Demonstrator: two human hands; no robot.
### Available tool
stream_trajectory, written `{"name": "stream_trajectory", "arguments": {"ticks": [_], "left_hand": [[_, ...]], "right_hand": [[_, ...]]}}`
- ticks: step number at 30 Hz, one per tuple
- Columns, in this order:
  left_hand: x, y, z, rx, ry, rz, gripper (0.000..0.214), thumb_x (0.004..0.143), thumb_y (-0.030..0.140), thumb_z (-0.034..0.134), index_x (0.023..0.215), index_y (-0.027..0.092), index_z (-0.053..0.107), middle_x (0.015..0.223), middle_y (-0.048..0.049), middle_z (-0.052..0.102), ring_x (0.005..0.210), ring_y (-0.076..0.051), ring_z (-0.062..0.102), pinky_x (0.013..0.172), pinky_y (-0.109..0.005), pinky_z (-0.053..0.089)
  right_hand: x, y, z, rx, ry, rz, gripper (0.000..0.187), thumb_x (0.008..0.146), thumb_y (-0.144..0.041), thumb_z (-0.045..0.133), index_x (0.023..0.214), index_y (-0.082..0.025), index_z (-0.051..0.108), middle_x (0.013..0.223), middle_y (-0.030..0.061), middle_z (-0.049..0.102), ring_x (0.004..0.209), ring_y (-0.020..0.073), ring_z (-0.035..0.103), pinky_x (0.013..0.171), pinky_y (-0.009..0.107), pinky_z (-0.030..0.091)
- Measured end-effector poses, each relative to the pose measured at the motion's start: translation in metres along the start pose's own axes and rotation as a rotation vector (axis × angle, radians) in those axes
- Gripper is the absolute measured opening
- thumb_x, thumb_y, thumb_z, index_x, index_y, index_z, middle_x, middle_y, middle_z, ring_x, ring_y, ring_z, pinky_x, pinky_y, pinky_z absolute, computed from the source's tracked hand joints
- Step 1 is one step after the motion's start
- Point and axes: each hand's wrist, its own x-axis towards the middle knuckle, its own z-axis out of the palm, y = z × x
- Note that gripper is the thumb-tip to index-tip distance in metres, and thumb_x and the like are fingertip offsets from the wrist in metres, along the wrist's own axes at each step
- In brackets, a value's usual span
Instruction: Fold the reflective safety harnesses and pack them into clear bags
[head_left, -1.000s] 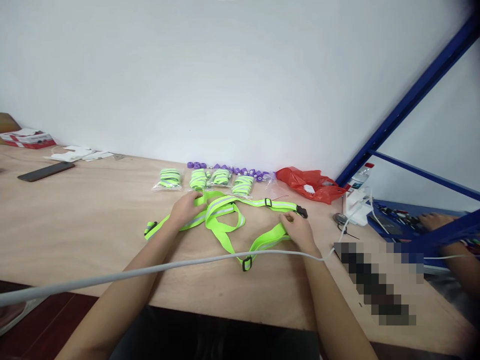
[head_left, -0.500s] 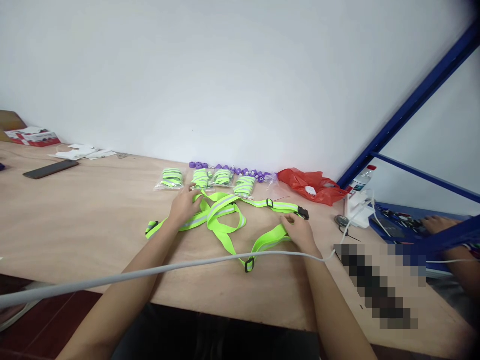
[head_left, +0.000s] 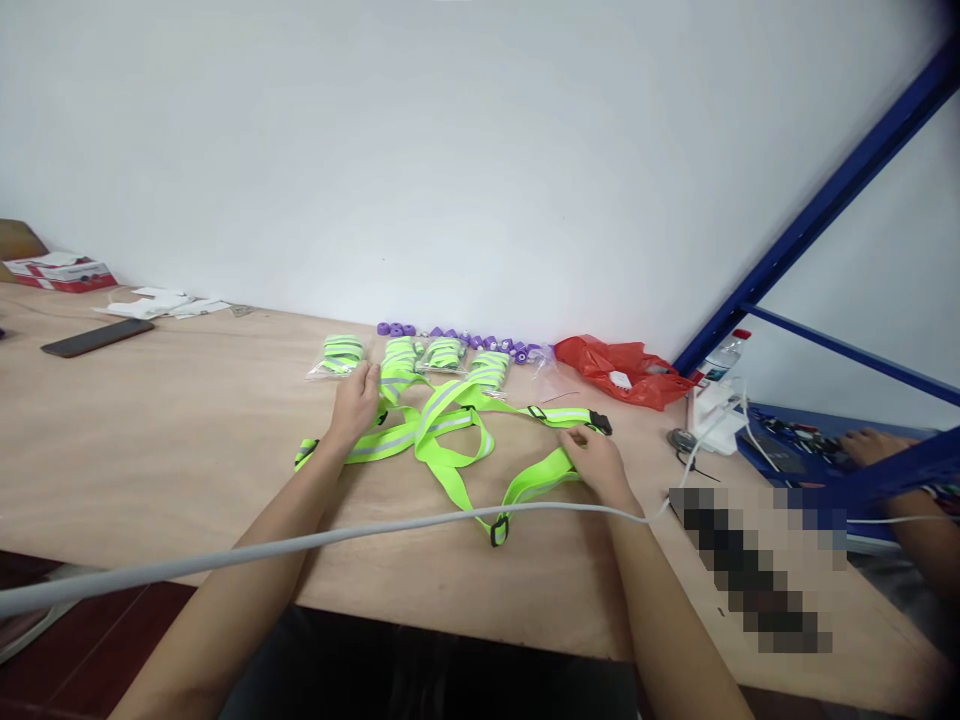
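A neon green reflective strap harness with black buckles lies spread out on the wooden table. My left hand rests on its left part, fingers closed around a strap near the far packets. My right hand pinches the strap at the right side, just below the black clip. A grey cable crosses in front of both my forearms.
Several bagged green straps and small purple pieces line the wall. A red plastic bag lies to the right. A phone and papers sit far left. Another person's hand is at the blue frame on the right.
My left hand has moved farther away along the strap toward the packets, pulling the harness slightly. My right hand has stayed almost in place.
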Motion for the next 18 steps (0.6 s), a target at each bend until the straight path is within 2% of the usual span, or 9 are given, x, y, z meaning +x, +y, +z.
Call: {"name": "stream_trajectory", "arguments": {"ticks": [7, 13, 16, 18], "left_hand": [[0.004, -0.005, 0.003, -0.419, 0.014, -0.223, 0.037, 0.092, 0.050, 0.058, 0.072, 0.022, 0.045, 0.061, 0.0053, 0.044, 0.054, -0.012, 0.046, 0.051, -0.022, 0.039], [0.011, -0.008, 0.010, -0.731, 0.032, -0.475, 0.032, 0.086, 0.049, 0.066, 0.091, 0.020, 0.055, 0.070, 0.0003, 0.062, 0.056, -0.016, 0.060, 0.052, -0.027, 0.050], [0.011, -0.008, 0.013, -0.809, 0.013, -0.544, 0.029, 0.089, 0.045, 0.066, 0.090, 0.018, 0.056, 0.066, -0.0008, 0.061, 0.057, -0.018, 0.063, 0.054, -0.029, 0.053], [0.010, -0.008, 0.015, -0.845, -0.002, -0.575, 0.027, 0.090, 0.043, 0.065, 0.085, 0.018, 0.055, 0.060, 0.0008, 0.057, 0.054, -0.018, 0.061, 0.054, -0.030, 0.054]], "right_hand": [[-0.002, -0.003, 0.001, 0.012, 0.012, -0.023, 0.026, 0.091, -0.039, 0.054, 0.091, -0.022, 0.075, 0.097, 0.0068, 0.079, 0.093, 0.0247, 0.072, 0.081, 0.033, 0.050], [-0.003, -0.004, -0.003, 0.030, 0.050, -0.056, 0.023, 0.089, -0.036, 0.055, 0.090, -0.022, 0.073, 0.095, 0.0055, 0.079, 0.089, 0.0239, 0.072, 0.080, 0.033, 0.051], [-0.006, -0.014, -0.008, 0.029, 0.115, -0.078, 0.026, 0.091, -0.034, 0.051, 0.094, -0.020, 0.073, 0.096, 0.0097, 0.078, 0.090, 0.0262, 0.071, 0.084, 0.036, 0.051], [-0.011, -0.030, -0.009, 0.030, 0.160, -0.131, 0.027, 0.092, -0.033, 0.049, 0.097, -0.019, 0.073, 0.103, 0.0115, 0.077, 0.096, 0.0267, 0.070, 0.091, 0.037, 0.049]]}}
